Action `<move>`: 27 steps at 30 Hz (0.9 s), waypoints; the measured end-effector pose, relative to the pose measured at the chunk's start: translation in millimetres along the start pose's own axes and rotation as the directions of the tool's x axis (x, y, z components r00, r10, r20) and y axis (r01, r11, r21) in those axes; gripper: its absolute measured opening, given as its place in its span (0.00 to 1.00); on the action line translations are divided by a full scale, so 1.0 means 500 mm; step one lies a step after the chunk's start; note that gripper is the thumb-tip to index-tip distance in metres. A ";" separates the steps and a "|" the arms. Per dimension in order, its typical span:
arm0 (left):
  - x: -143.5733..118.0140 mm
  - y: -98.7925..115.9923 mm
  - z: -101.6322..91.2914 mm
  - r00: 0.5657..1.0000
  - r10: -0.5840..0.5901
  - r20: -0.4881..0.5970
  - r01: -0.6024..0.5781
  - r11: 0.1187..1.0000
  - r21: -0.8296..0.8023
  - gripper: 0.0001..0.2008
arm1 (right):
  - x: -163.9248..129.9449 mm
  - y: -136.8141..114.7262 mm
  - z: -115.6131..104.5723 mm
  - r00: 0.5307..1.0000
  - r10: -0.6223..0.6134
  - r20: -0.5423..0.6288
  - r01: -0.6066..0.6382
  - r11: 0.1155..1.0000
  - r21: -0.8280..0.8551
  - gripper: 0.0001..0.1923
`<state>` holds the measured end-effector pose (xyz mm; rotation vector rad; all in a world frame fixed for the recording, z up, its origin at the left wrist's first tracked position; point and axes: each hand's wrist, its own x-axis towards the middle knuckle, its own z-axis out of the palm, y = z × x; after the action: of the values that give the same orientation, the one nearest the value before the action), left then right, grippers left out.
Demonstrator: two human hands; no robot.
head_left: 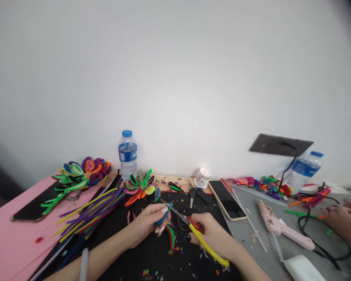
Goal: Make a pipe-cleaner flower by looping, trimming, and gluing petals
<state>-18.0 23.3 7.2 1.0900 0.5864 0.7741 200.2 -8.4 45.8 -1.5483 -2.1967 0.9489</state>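
Note:
My left hand is closed around a small piece bent from blue pipe cleaner, partly hidden by the fingers. My right hand grips scissors with red and yellow handles. Their blades point to the upper left, beside the fingertips of my left hand and the top of the blue piece; whether they touch it I cannot tell. Just below my left hand, a green and red pipe cleaner loop lies on the black mat. Behind that hand is a green, pink and orange pipe cleaner flower.
Loose pipe cleaners and more flowers lie left. Water bottles stand by the wall. A paper cup, keys and a phone sit behind my right hand. Rightward are a pink glue gun, its cord and another person's hands.

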 end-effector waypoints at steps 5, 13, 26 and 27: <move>0.003 0.002 0.002 0.894 0.401 -0.200 -0.207 0.765 0.609 0.12 | 0.005 0.014 0.011 0.999 0.035 0.003 -0.035 0.993 0.111 0.15; -0.007 -0.002 -0.021 0.814 0.580 -0.023 -0.207 0.327 0.922 0.08 | 0.003 -0.001 0.027 0.994 0.106 0.019 -0.107 0.982 0.154 0.17; -0.001 0.003 -0.019 0.847 0.531 -0.042 -0.220 0.421 0.880 0.10 | -0.001 -0.018 0.035 0.983 0.182 -0.024 -0.178 0.978 0.109 0.17; 0.000 0.009 -0.014 0.866 0.494 -0.077 -0.202 0.486 0.850 0.10 | -0.001 -0.018 0.035 0.984 0.177 -0.031 -0.173 0.980 0.101 0.16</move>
<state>-24.4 28.4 8.6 2.0489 1.0854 1.0874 184.0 -16.9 38.9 -1.7206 -1.9811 1.0497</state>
